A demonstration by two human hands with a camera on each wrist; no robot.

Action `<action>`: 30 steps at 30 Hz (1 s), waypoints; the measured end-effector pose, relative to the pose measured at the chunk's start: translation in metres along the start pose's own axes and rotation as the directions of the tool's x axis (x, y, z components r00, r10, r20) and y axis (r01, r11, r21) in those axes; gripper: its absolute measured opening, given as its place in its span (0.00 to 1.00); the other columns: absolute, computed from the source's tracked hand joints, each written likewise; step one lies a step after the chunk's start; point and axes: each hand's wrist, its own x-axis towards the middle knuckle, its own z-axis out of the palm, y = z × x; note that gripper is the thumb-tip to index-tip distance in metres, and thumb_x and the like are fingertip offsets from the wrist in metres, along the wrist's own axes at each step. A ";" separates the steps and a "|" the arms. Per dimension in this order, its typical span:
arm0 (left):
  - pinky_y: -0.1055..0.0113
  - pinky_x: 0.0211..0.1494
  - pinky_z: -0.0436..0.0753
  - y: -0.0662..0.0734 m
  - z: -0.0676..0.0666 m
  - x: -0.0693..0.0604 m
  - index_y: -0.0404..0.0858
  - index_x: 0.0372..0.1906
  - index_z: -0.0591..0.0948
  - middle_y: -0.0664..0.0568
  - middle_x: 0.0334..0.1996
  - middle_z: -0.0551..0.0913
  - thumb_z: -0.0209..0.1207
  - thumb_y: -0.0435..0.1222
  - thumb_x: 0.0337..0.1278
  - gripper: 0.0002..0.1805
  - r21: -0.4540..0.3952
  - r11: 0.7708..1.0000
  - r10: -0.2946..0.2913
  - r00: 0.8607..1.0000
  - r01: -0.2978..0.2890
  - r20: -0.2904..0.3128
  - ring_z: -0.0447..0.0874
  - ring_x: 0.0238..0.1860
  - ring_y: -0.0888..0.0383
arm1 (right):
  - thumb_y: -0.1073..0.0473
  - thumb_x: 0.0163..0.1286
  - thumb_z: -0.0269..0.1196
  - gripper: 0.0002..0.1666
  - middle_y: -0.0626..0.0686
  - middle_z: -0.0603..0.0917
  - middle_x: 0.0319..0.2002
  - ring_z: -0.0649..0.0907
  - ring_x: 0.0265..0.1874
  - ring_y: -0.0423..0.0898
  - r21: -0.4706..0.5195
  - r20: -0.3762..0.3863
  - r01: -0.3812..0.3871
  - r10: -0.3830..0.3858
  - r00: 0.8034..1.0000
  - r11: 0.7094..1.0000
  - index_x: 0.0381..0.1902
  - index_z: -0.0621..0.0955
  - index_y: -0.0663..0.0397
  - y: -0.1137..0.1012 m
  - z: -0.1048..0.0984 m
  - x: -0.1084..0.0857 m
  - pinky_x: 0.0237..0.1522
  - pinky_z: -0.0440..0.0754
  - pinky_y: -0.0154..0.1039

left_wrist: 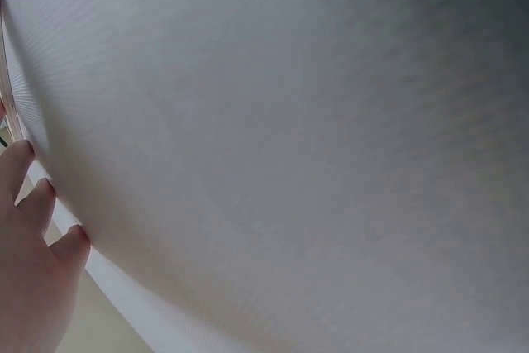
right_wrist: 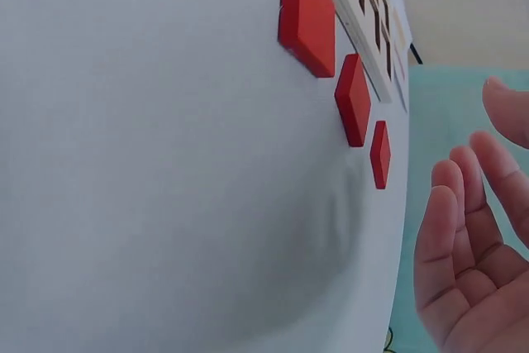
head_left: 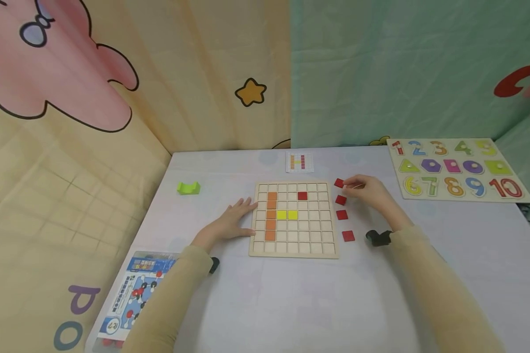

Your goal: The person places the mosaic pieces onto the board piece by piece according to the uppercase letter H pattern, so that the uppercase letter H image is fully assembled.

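Observation:
A wooden grid board [head_left: 293, 257] lies mid-table, holding a column of orange tiles [head_left: 271, 224], two yellow tiles [head_left: 293, 214] and one red tile [head_left: 302, 196]. My left hand [head_left: 227, 223] rests at the board's left edge, fingers spread, with thumb and fingertips touching the rim. Its fingers [left_wrist: 40, 204] show at the left of the left wrist view. To the right of the board, loose red tiles [head_left: 342, 214] lie in a rough column. My right hand [head_left: 368, 193] is beside the farthest one; in the right wrist view, its thumb and fingers [right_wrist: 438, 229] stand apart with nothing between them.
A small pattern card [head_left: 299, 162] lies behind the board. The number and shape puzzle [head_left: 459, 171] is at the back right. A green plastic piece [head_left: 188, 188] sits at the back left, and a packaged set [head_left: 137, 289] lies partly under the left forearm.

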 end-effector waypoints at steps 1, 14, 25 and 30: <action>0.48 0.81 0.38 0.000 0.000 0.000 0.51 0.79 0.53 0.51 0.81 0.42 0.68 0.49 0.55 0.50 0.003 1.000 0.001 1.000 -0.001 0.000 0.32 0.81 0.49 | 0.52 0.70 0.62 0.24 0.62 0.80 0.51 0.77 0.48 0.55 0.000 -0.002 -0.004 0.004 1.000 1.000 0.59 0.77 0.59 0.002 -0.001 -0.001 0.49 0.79 0.42; 0.49 0.82 0.38 -0.001 0.001 0.001 0.52 0.79 0.53 0.53 0.81 0.42 0.68 0.49 0.54 0.51 -0.003 1.000 -0.020 1.000 0.020 -0.001 0.31 0.81 0.51 | 0.53 0.69 0.63 0.26 0.64 0.78 0.57 0.77 0.54 0.58 0.018 0.006 -0.045 0.045 0.999 0.999 0.61 0.76 0.59 0.015 0.000 -0.002 0.56 0.81 0.49; 0.49 0.82 0.37 -0.002 0.001 0.002 0.53 0.79 0.52 0.53 0.81 0.42 0.68 0.50 0.54 0.51 0.002 1.000 -0.015 1.000 0.015 0.000 0.31 0.81 0.51 | 0.54 0.66 0.66 0.27 0.65 0.79 0.54 0.76 0.52 0.58 -0.012 0.008 -0.016 0.016 1.000 1.000 0.59 0.76 0.63 0.018 0.011 0.002 0.55 0.80 0.49; 0.48 0.82 0.38 -0.002 0.001 0.002 0.53 0.79 0.52 0.52 0.81 0.42 0.68 0.50 0.55 0.51 0.007 1.000 -0.008 1.000 0.008 -0.001 0.31 0.81 0.50 | 0.54 0.66 0.67 0.29 0.65 0.77 0.55 0.75 0.51 0.58 -0.046 0.031 -0.032 0.034 0.999 0.998 0.59 0.76 0.63 0.014 0.015 0.003 0.56 0.80 0.49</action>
